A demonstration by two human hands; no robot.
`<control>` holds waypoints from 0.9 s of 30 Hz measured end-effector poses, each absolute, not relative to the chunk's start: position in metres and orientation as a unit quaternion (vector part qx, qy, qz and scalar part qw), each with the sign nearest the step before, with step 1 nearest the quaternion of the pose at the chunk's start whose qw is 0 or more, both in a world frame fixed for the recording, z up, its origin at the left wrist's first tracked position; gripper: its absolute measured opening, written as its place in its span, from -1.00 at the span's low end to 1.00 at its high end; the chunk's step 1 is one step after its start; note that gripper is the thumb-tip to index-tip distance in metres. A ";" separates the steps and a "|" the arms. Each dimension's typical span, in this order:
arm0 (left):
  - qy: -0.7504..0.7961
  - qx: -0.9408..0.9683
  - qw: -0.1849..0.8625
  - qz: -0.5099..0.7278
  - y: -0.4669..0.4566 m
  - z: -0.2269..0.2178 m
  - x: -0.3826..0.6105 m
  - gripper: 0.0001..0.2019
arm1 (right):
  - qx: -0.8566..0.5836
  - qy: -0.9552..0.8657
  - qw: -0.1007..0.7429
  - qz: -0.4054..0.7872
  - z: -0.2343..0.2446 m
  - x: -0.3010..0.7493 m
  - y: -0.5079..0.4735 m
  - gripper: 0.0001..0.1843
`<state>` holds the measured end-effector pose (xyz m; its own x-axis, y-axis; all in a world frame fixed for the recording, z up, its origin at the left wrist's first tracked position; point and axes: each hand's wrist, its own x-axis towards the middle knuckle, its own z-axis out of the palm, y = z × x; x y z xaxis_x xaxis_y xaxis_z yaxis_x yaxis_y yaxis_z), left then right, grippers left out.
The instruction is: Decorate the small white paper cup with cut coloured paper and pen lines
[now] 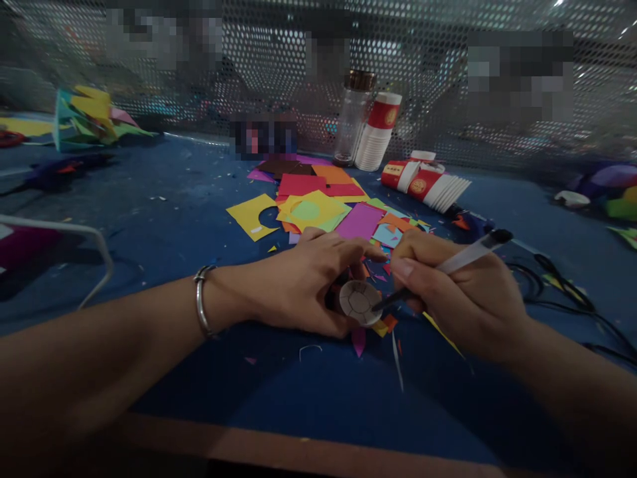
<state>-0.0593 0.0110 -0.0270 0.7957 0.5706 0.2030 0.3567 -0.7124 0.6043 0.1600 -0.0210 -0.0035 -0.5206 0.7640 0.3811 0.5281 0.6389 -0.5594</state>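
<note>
My left hand [318,279] is closed round a small round piece [357,300] whose pale flat face is turned up toward me. Black lines on that face form a pattern of cells. The piece's sides are mostly hidden by my fingers, so I cannot tell what it is made into. My right hand [458,292] grips a black-tipped pen [468,255] with a whitish barrel, its tip touching or just over the right part of the face. Scraps of coloured paper lie under and around both hands, among them a purple sliver [358,342].
Coloured paper sheets [308,209] are heaped beyond my hands. Stacked paper cups [378,133] stand beside a clear bottle [351,119]; more cups [423,182] lie sideways. Black cables [567,302] run at right. Glue guns, one dark blue [64,169], lie on the blue table [318,392], before a perforated metal screen [279,73].
</note>
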 end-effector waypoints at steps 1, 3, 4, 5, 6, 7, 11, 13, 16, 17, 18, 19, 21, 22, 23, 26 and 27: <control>0.258 0.905 0.280 0.192 0.011 -0.027 -0.059 -0.41 | -0.378 -0.850 0.311 0.194 -0.004 0.160 -0.021 -0.67; 0.257 0.906 0.276 0.190 0.011 -0.027 -0.059 -0.43 | -0.374 -0.850 0.313 0.198 -0.004 0.159 -0.022 -0.68; 0.256 0.907 0.274 0.190 0.011 -0.027 -0.059 -0.43 | -0.370 -0.851 0.315 0.198 -0.004 0.158 -0.022 -0.69; 0.256 0.908 0.273 0.189 0.011 -0.026 -0.059 -0.43 | -0.366 -0.852 0.318 0.196 -0.005 0.158 -0.022 -0.68; 0.255 0.909 0.272 0.188 0.011 -0.026 -0.059 -0.42 | -0.363 -0.853 0.320 0.195 -0.005 0.158 -0.022 -0.68; 0.254 0.909 0.271 0.187 0.011 -0.026 -0.059 -0.42 | -0.363 -0.853 0.321 0.194 -0.005 0.158 -0.022 -0.67; 0.256 0.909 0.274 0.183 0.011 -0.026 -0.059 -0.43 | -0.363 -0.852 0.320 0.201 -0.006 0.159 -0.021 -0.68; 0.255 0.908 0.275 0.185 0.011 -0.026 -0.059 -0.44 | -0.360 -0.852 0.318 0.209 -0.005 0.160 -0.021 -0.67; 0.254 0.910 0.269 0.187 0.011 -0.026 -0.059 -0.40 | -0.367 -0.849 0.308 0.224 -0.003 0.159 -0.021 -0.66; 0.254 0.911 0.267 0.188 0.011 -0.026 -0.059 -0.40 | -0.370 -0.847 0.305 0.229 -0.002 0.159 -0.021 -0.66; 0.254 0.911 0.266 0.187 0.011 -0.026 -0.059 -0.40 | -0.373 -0.845 0.303 0.234 -0.002 0.159 -0.022 -0.67; 0.255 0.911 0.266 0.186 0.011 -0.026 -0.059 -0.41 | -0.376 -0.844 0.302 0.236 -0.001 0.159 -0.022 -0.67; 0.256 0.910 0.270 0.184 0.011 -0.026 -0.059 -0.42 | -0.379 -0.841 0.306 0.234 -0.001 0.158 -0.022 -0.68; 0.255 0.910 0.271 0.184 0.011 -0.026 -0.059 -0.42 | -0.379 -0.841 0.310 0.229 -0.001 0.158 -0.022 -0.68; 0.254 0.910 0.270 0.185 0.012 -0.026 -0.059 -0.43 | -0.380 -0.842 0.313 0.222 -0.002 0.158 -0.022 -0.68; 0.254 0.911 0.268 0.185 0.012 -0.026 -0.059 -0.42 | -0.375 -0.844 0.318 0.214 -0.003 0.157 -0.022 -0.66; 0.256 0.910 0.270 0.183 0.012 -0.026 -0.059 -0.42 | -0.373 -0.845 0.318 0.215 -0.003 0.157 -0.022 -0.67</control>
<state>-0.0591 0.0115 -0.0263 0.8019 0.5644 0.1961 0.3665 -0.7239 0.5846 0.1569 -0.0215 -0.0029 -0.5197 0.7672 0.3760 0.4933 0.6287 -0.6011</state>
